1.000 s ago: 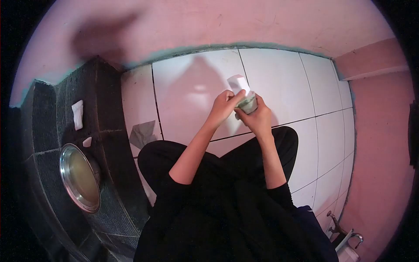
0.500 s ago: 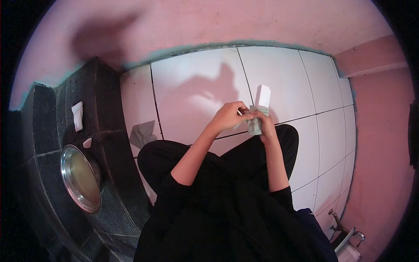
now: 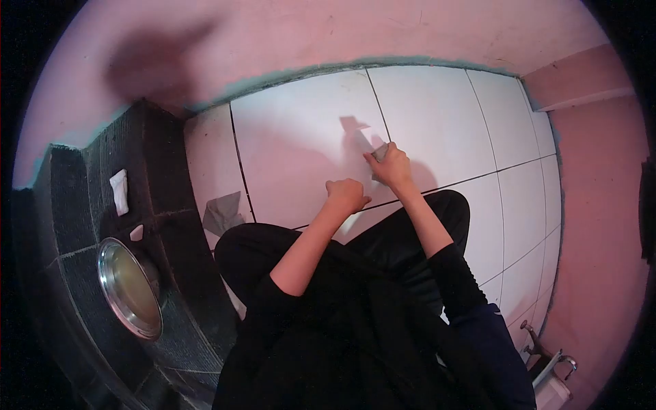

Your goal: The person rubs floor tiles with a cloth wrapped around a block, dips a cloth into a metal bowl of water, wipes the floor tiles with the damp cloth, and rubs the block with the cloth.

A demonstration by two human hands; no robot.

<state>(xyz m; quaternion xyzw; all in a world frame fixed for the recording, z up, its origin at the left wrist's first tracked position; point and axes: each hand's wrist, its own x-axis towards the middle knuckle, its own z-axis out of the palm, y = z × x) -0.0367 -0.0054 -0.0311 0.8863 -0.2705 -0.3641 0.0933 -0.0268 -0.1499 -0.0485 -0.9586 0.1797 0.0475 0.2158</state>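
My right hand (image 3: 393, 167) is closed round a white block (image 3: 370, 139), which pokes out past the fingers toward the wall. A grey-green sheet (image 3: 379, 152), paper or cloth, shows between the block and my fingers. To its lower left, my left hand (image 3: 348, 195) hovers apart from the block, above my crossed legs. Its fingers are curled in, and whatever they may hold is hidden. Another grey sheet (image 3: 223, 210), creased, lies on the floor beside my knee at the left.
Dark tiled steps (image 3: 171, 171) rise on the left. On them are a metal bowl (image 3: 158, 321) of cloudy liquid, a long white piece (image 3: 119, 192) and a small pale piece (image 3: 137, 233). A pink wall (image 3: 328, 34) borders the white floor tiles. A metal fitting (image 3: 547, 357) stands at lower right.
Both hands were together at the block and sheet; now they are apart. The right hand has moved left with the block, which now tilts leftward. The left hand has drawn back toward my lap.
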